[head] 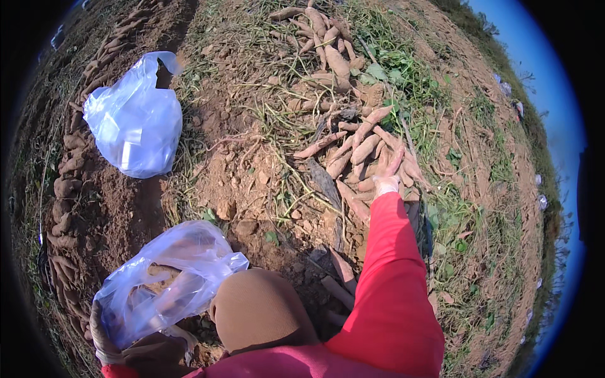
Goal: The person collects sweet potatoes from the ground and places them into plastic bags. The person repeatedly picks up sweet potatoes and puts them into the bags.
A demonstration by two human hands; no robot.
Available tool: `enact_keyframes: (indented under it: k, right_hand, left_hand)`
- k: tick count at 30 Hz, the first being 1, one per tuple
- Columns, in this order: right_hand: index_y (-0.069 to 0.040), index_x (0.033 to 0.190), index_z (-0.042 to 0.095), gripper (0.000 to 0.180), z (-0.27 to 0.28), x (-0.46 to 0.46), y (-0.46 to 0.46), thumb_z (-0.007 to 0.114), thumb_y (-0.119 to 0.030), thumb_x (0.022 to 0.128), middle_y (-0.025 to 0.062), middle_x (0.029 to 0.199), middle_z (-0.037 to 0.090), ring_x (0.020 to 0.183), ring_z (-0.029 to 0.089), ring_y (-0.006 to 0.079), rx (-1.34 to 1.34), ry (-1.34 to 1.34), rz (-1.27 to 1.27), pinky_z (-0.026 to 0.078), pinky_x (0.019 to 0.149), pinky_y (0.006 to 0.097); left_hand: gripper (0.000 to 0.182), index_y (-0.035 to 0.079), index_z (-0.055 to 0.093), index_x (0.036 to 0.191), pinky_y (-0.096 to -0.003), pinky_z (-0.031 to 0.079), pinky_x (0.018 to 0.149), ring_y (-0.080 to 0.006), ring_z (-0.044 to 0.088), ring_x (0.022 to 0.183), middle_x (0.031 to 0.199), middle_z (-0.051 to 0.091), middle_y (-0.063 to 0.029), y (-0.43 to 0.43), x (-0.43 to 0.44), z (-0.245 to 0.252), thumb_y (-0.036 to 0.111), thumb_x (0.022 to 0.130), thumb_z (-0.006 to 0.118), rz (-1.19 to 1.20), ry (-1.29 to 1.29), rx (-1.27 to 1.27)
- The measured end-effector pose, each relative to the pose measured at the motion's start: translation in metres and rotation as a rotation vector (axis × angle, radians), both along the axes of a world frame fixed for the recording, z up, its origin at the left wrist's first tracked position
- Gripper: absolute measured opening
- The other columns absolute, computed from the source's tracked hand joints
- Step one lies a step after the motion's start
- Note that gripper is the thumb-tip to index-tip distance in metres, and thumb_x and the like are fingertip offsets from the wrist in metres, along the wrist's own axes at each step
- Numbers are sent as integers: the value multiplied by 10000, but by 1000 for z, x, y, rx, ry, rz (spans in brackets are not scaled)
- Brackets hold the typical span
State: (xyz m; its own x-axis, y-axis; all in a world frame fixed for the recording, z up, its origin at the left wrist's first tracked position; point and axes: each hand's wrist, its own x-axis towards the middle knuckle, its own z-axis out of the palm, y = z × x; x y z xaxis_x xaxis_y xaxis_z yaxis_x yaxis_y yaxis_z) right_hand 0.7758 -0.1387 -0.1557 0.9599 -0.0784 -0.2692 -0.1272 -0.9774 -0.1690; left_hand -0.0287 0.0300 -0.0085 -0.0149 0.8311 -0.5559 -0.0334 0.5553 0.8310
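Note:
My right hand [386, 184], in a pale glove below a red sleeve, reaches onto a heap of sweet potatoes [366, 149]. Its fingers are around one reddish sweet potato [395, 161] at the heap's near side. At the lower left, my left hand [105, 333], also gloved, is at the rim of a clear plastic bag [189, 283]; the bag gapes and brownish roots show inside it. The fingertips of that hand are hidden by the plastic. My bent knee in brown cloth [264, 307] lies between the bag and my right arm.
A second clear plastic bag [137, 123] holding white things stands on the soil at the upper left. More sweet potatoes [331, 52] lie farther up. A long row of roots [68, 189] runs down the left side. Cut vines and leaves [406, 71] cover ground at right.

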Motion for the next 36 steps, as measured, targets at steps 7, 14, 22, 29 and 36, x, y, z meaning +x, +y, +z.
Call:
enact_keyframes:
  k: [7, 14, 22, 29, 36]
  right_hand:
    - [-27, 1244, 545, 482, 7, -73, -74, 690, -92, 789, 128, 986, 664, 837, 663, 272, 887, 325, 138, 542, 746, 371]
    - [-2, 1192, 606, 463, 106, -229, -66, 724, -44, 746, 36, 1012, 670, 888, 649, 153, 869, 472, 699, 524, 809, 305]
    - [-76, 1290, 516, 607, 205, -419, 110, 741, -231, 748, 190, 1122, 638, 1048, 625, 345, 165, -38, 1887, 504, 893, 431]
    - [-77, 1137, 612, 315, 159, -457, 168, 590, -281, 898, 120, 984, 702, 959, 666, 340, 148, 191, 2061, 521, 814, 455]
    - [-115, 1144, 625, 301, 104, -217, 32, 621, -274, 888, 151, 1079, 661, 960, 629, 345, 247, -323, 703, 477, 858, 461]
  left_hand:
    - [422, 99, 608, 1250, -254, 458, 816, -108, 564, 947, 1115, 631, 28, -1, -8, -4, 371, 927, 615, 27, -159, -58]
    - [391, 27, 638, 1068, -181, 273, 408, -9, 373, 447, 630, 507, 94, 5, 37, 12, 392, 937, 596, -52, -230, 9]
    - [216, 53, 689, 898, -185, 305, 442, -13, 416, 486, 644, 539, 83, 12, 54, 33, 262, 925, 641, -190, -127, 168]
    - [271, 59, 629, 902, -170, 242, 386, -7, 336, 421, 618, 484, 79, 14, 37, 21, 329, 924, 642, -126, -30, 311]
    - [285, 77, 635, 952, -175, 248, 475, -1, 348, 539, 691, 466, 97, 19, 10, 4, 360, 936, 611, -204, 57, 156]
